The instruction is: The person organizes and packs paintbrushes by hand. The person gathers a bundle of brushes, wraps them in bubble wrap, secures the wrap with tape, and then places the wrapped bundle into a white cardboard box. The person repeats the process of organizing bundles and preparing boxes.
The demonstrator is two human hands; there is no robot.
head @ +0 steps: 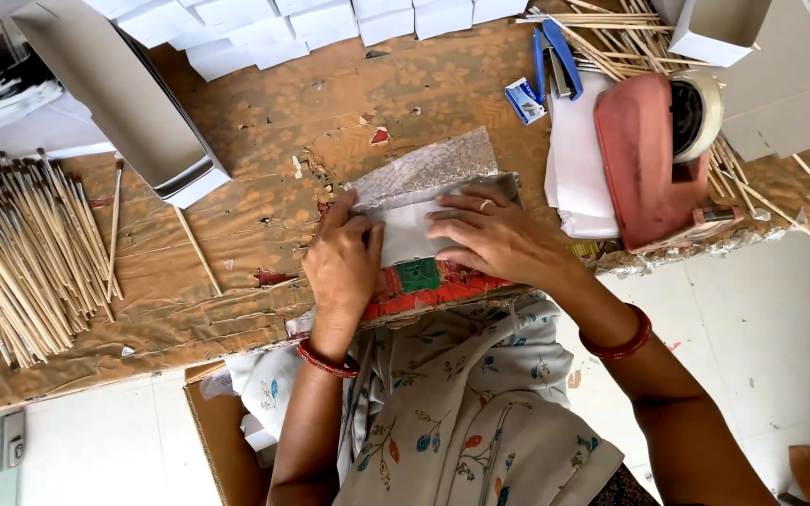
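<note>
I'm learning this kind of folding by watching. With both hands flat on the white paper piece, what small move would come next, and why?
Probably the right hand slides along to press the fold flat, while the left hand pins the white piece. Both palms lie on it at the table edge, and its upper flap seems already turned over.

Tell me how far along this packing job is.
Done, by the look of it: a row of closed white boxes lies along the table's far edge. In hand: the left hand and right hand press flat on a white packet at the near edge. Left: a big pile of brushes at the left and one stray brush, with an open grey box nearby.
</note>
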